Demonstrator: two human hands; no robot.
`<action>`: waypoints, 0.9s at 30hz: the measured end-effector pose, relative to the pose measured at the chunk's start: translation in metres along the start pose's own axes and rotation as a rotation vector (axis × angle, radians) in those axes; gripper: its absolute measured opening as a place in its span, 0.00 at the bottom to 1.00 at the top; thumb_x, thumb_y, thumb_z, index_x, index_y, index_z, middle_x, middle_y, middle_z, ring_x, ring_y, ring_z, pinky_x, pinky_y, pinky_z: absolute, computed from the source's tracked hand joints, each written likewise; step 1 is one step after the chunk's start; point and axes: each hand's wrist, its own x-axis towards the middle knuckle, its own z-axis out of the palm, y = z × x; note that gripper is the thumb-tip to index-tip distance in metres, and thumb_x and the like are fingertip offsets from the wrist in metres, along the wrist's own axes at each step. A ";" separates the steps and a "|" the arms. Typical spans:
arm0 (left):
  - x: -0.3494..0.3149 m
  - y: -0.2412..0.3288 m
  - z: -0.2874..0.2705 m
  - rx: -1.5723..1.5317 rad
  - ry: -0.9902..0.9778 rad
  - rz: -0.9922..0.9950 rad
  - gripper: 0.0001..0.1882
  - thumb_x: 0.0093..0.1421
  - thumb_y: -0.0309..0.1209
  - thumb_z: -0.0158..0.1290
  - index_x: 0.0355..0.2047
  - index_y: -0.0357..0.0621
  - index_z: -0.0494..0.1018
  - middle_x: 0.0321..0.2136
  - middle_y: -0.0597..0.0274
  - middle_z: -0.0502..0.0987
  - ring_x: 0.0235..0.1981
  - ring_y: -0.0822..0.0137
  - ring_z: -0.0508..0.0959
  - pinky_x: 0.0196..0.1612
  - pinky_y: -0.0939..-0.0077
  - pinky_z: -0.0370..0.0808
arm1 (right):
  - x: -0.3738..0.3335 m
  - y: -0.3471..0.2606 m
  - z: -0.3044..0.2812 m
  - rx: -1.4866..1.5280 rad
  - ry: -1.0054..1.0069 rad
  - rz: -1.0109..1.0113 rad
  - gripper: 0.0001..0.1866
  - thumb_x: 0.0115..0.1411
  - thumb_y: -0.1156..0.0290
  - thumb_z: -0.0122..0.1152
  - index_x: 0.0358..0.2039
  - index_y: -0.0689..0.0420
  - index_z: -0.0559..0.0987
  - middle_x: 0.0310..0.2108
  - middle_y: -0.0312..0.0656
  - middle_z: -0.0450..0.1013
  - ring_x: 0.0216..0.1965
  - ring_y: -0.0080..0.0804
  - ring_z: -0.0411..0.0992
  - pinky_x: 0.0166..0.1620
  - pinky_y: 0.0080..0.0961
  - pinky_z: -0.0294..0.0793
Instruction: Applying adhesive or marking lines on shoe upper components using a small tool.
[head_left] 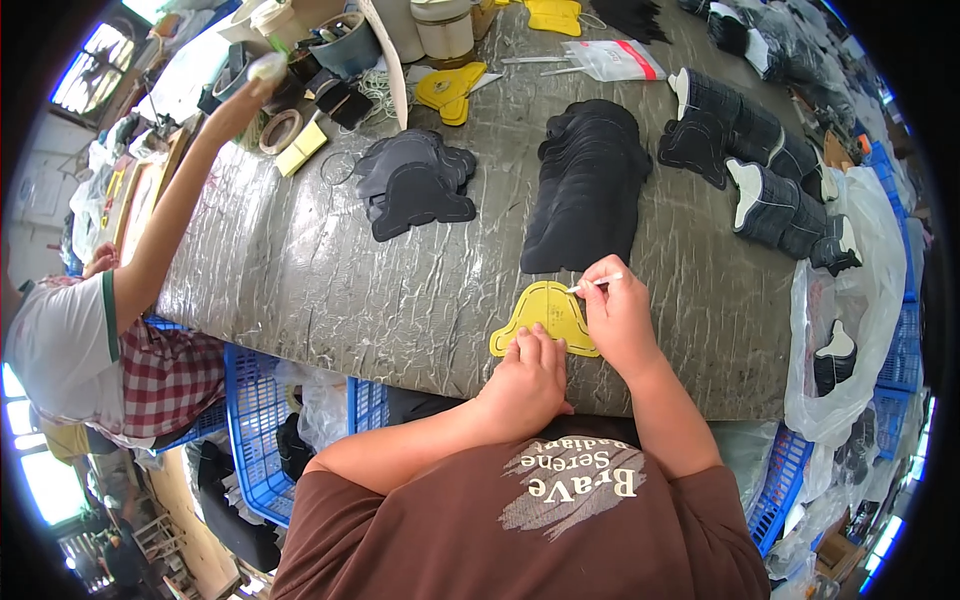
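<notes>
Flat on the table by its near edge lies a yellow bell-shaped template [541, 312] with slots cut along its border. My left hand [528, 372] presses its fingertips on the template's lower part, fingers bent loosely and gripping nothing. A slim white marking pen [598, 283] is pinched in my right hand [618, 315], its tip at the template's upper right edge. What lies beneath the template, if anything, is hidden. Just beyond it, a long overlapping row of black cut pieces [588, 190] stretches away from me.
Left of the row sits a smaller pile of black pieces [415, 185]. Stacked black-and-white pieces [765, 205] and a plastic bag [835, 300] stand at right. Another person's arm [175, 205] reaches over the far-left tubs [345, 50]. Blue crates [260, 430] are below the edge.
</notes>
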 end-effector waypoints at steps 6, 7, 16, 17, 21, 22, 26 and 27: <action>-0.001 0.002 0.000 -0.019 -0.010 -0.019 0.45 0.49 0.60 0.54 0.52 0.27 0.70 0.47 0.28 0.71 0.47 0.39 0.74 0.48 0.60 0.77 | -0.019 -0.005 -0.005 0.055 0.041 0.044 0.06 0.57 0.84 0.55 0.31 0.61 0.68 0.29 0.47 0.73 0.29 0.45 0.74 0.32 0.33 0.73; -0.001 0.002 0.000 -0.008 -0.011 -0.020 0.45 0.49 0.61 0.54 0.52 0.28 0.70 0.47 0.28 0.71 0.48 0.39 0.74 0.48 0.60 0.77 | -0.022 -0.006 -0.005 0.079 0.046 0.055 0.06 0.57 0.84 0.55 0.31 0.61 0.68 0.29 0.47 0.74 0.29 0.44 0.74 0.32 0.33 0.73; -0.001 0.001 -0.001 0.002 -0.014 -0.023 0.44 0.49 0.60 0.54 0.51 0.28 0.70 0.47 0.28 0.71 0.48 0.40 0.74 0.46 0.62 0.78 | -0.043 -0.007 -0.013 -0.002 0.070 -0.041 0.06 0.56 0.85 0.56 0.31 0.61 0.69 0.29 0.47 0.73 0.30 0.44 0.74 0.33 0.32 0.73; -0.001 0.001 -0.001 0.006 -0.012 -0.024 0.44 0.49 0.60 0.54 0.51 0.28 0.70 0.47 0.28 0.71 0.48 0.40 0.74 0.46 0.62 0.78 | -0.046 -0.007 -0.013 -0.002 0.070 -0.039 0.06 0.56 0.85 0.56 0.31 0.61 0.69 0.29 0.47 0.73 0.30 0.44 0.74 0.33 0.32 0.73; -0.002 0.002 -0.001 0.001 -0.025 -0.024 0.44 0.50 0.59 0.54 0.52 0.29 0.70 0.48 0.29 0.71 0.48 0.40 0.74 0.46 0.62 0.78 | -0.059 -0.004 -0.015 0.022 0.117 -0.092 0.06 0.56 0.85 0.56 0.30 0.62 0.70 0.29 0.48 0.73 0.30 0.44 0.74 0.34 0.32 0.74; -0.001 0.002 -0.001 -0.009 -0.027 -0.024 0.44 0.50 0.59 0.53 0.52 0.28 0.70 0.48 0.28 0.71 0.48 0.39 0.74 0.47 0.59 0.77 | -0.062 -0.003 -0.016 0.027 0.126 -0.102 0.06 0.57 0.85 0.56 0.30 0.62 0.70 0.29 0.48 0.73 0.30 0.43 0.74 0.34 0.31 0.74; -0.002 0.002 0.000 -0.022 -0.020 -0.027 0.43 0.51 0.59 0.53 0.52 0.28 0.70 0.48 0.27 0.71 0.48 0.39 0.74 0.49 0.57 0.76 | -0.071 -0.002 -0.020 0.075 0.144 -0.062 0.05 0.58 0.85 0.56 0.30 0.62 0.70 0.30 0.48 0.73 0.30 0.41 0.75 0.34 0.29 0.75; -0.002 0.002 0.000 -0.024 -0.021 -0.025 0.43 0.51 0.59 0.53 0.52 0.28 0.70 0.48 0.27 0.71 0.48 0.39 0.74 0.49 0.57 0.76 | -0.073 -0.001 -0.022 0.078 0.152 -0.051 0.05 0.58 0.85 0.56 0.31 0.62 0.70 0.30 0.49 0.73 0.30 0.40 0.75 0.34 0.29 0.75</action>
